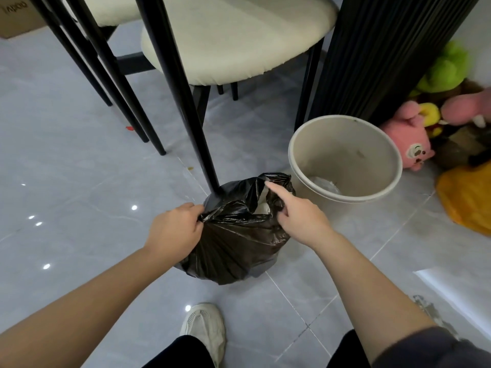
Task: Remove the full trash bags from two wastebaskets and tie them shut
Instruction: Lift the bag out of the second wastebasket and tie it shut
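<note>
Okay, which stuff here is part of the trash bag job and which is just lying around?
Part of the job:
black trash bag, on the floor, mouth not yet tied
left hand, gripping the bag's edge
right hand, at the bag's mouth
beige wastebasket, bag already out

Just lying about:
plush toys
chairs
cardboard box
yellow cloth

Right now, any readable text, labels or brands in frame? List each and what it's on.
Cardboard box, top left corner: some printed lettering, seen upside down and cut off by the frame edge; not readable.
Black trash bag, beige wastebasket, white shoe, plush toys: no text visible.
Nothing else in view carries lettering or numbers.
</note>
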The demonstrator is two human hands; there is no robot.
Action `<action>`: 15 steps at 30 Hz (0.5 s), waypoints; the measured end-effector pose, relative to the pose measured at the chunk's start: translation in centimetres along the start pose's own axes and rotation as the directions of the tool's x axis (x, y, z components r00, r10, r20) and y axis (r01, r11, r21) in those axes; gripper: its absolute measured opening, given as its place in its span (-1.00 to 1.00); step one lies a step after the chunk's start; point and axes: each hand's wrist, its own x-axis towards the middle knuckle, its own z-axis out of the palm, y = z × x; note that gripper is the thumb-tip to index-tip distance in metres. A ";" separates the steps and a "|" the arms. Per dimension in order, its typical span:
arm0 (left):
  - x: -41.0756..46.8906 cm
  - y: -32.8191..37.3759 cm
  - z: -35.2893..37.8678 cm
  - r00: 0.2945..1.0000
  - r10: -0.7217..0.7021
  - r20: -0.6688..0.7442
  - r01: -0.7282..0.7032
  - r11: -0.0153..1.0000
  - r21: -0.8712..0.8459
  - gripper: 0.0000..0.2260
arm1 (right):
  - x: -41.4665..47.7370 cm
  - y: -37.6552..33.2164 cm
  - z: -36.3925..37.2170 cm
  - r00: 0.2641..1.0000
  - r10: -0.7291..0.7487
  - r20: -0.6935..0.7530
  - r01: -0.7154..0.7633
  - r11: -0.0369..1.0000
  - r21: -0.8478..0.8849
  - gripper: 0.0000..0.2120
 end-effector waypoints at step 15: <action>0.3 -1.5 -0.3 0.997 -0.076 -0.004 0.076 0.997 0.001 -0.89 | 0.3 1.2 -0.7 0.980 -0.111 -0.167 0.120 0.992 0.040 -0.63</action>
